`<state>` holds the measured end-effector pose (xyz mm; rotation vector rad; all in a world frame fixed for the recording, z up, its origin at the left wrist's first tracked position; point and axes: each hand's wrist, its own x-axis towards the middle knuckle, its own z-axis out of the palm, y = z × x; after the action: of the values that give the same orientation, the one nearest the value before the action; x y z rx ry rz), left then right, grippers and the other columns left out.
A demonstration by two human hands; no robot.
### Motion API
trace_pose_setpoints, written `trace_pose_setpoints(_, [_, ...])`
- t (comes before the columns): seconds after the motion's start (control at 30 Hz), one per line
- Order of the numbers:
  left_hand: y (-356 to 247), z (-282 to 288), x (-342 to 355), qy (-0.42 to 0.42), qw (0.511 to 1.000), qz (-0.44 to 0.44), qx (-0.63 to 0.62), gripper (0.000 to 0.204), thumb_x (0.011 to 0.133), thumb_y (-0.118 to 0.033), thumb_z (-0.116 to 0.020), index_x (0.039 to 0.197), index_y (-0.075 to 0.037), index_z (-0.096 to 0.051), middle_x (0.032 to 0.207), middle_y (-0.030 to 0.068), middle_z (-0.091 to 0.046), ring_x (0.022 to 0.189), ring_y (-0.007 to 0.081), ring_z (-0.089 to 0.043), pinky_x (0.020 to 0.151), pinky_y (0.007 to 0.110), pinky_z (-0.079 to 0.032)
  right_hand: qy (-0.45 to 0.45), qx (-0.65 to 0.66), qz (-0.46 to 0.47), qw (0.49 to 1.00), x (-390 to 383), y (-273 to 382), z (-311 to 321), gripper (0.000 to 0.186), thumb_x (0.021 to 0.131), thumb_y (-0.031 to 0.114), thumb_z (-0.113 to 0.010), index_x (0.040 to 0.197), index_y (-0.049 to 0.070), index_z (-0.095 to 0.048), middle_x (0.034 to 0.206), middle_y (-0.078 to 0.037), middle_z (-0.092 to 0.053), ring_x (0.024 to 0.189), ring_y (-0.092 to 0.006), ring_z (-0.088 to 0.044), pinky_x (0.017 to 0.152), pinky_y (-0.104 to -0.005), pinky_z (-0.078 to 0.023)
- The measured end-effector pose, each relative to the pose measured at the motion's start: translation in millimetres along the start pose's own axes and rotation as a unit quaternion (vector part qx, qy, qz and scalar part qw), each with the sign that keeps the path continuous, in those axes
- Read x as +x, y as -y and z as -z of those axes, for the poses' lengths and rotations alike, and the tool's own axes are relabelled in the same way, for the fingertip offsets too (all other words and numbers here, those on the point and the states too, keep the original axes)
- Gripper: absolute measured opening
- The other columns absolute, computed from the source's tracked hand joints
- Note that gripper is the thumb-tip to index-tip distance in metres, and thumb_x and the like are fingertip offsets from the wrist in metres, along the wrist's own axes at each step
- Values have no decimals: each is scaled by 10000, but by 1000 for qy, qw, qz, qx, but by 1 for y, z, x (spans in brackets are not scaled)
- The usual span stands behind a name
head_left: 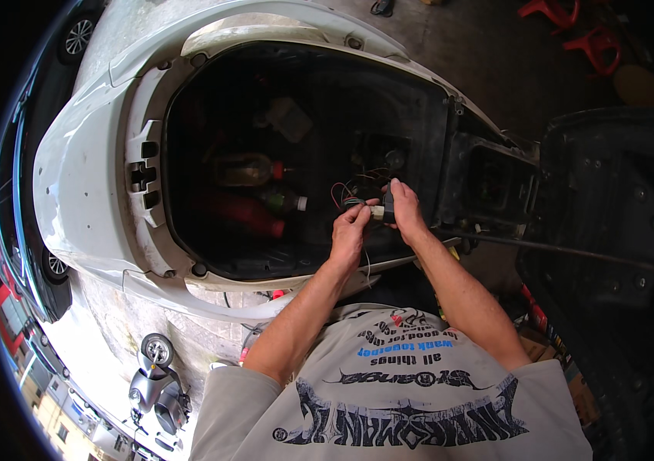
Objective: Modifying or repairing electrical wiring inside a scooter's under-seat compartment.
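Two hands over one open scooter trunk (150, 154), left hand (348, 234) pinching one pale connector (377, 213), right hand (403, 211) gripping one black plug (388, 206), two bottles (246, 169)

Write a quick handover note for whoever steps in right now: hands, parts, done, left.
Left hand: pinching the pale connector and its wire bundle from the left.
Right hand: gripping a small dark part against that connector from the right.
Where: both held above the open under-seat compartment of the white scooter; the seat is flipped up to the right. Bottles lie inside the compartment.
Done: seat raised, wiring pulled up within reach.
Left: cannot tell whether connector and dark part are mated or apart; check this first.
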<state>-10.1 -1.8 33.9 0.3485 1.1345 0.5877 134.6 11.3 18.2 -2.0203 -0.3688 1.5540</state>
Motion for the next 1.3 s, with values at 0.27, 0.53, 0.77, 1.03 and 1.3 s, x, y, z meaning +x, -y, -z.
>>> trace_pose_setpoints(0.27, [2,2,1,26,1000,12,11,296,962,-208,-555,1207,-60,-634,809,-89,-543,656,18,-405,577,196,-335,23,-120,132,984,9,-5,13,433,971,462,-395,1107,102,-595,844,-35,-575,671,-111,-546,495,-281,-442])
trace_pose_setpoints(0.53, [-5,-8,-6,14,997,55,47,298,966,-201,-547,1222,-72,-628,765,-94,-506,637,13,-402,543,185,-312,46,-142,158,976,-1,10,17,380,968,362,-462,1138,34,-552,968,-191,-634,961,-325,-614,839,-380,-460])
trace_pose_setpoints(0.77, [0,-4,-2,19,996,20,82,305,957,-182,-549,1222,-52,-625,696,-108,-443,579,8,-358,513,176,-265,22,-159,263,952,0,3,16,324,967,318,-471,1124,47,-553,935,-198,-636,918,-353,-629,800,-393,-476])
trace_pose_setpoints(1.03, [0,-7,-3,13,989,-3,145,289,948,-156,-545,1183,-15,-639,691,-103,-458,577,4,-346,510,192,-264,7,-157,256,954,-6,4,15,278,965,281,-467,1083,46,-555,908,-202,-633,888,-376,-623,776,-403,-475])
trace_pose_setpoints(1.3, [8,-7,1,5,989,-48,139,231,939,-123,-547,1062,25,-675,796,-65,-593,607,1,-366,551,195,-303,-13,-164,253,953,-12,11,10,258,963,258,-469,1061,37,-557,915,-204,-629,885,-377,-619,771,-400,-474])
